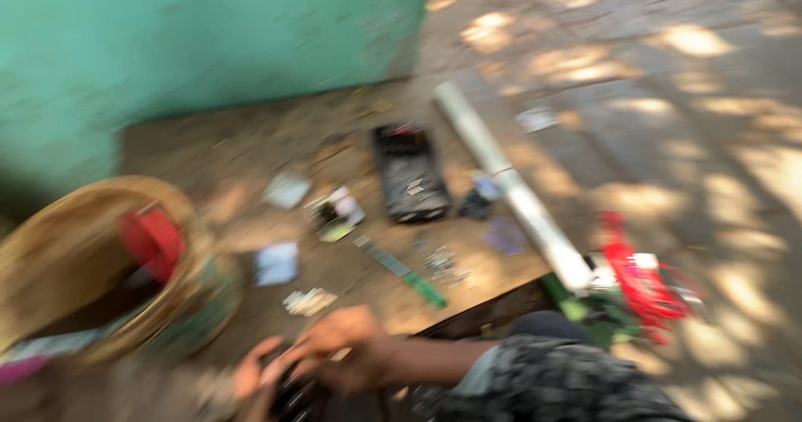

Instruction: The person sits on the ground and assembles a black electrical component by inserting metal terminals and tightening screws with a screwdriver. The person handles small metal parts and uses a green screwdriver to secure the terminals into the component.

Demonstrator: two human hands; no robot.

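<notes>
Gripping a small dark object (294, 395), blurred beyond telling its make, both hands (334, 359) clench their fingers around it at the frame's lower edge, near a round woven basket (75, 255) and a long pale tube (510, 184).

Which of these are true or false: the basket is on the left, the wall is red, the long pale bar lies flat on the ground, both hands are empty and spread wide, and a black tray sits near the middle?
1. The woven basket is on the left. True.
2. The wall is red. False: it is green.
3. The long pale bar lies flat on the ground. True; it runs diagonally.
4. Both hands are empty and spread wide. False: the right hand and left hand are close together around a small dark object, too blurred to identify.
5. A black tray sits near the middle. True; small parts lie scattered around it.
</notes>
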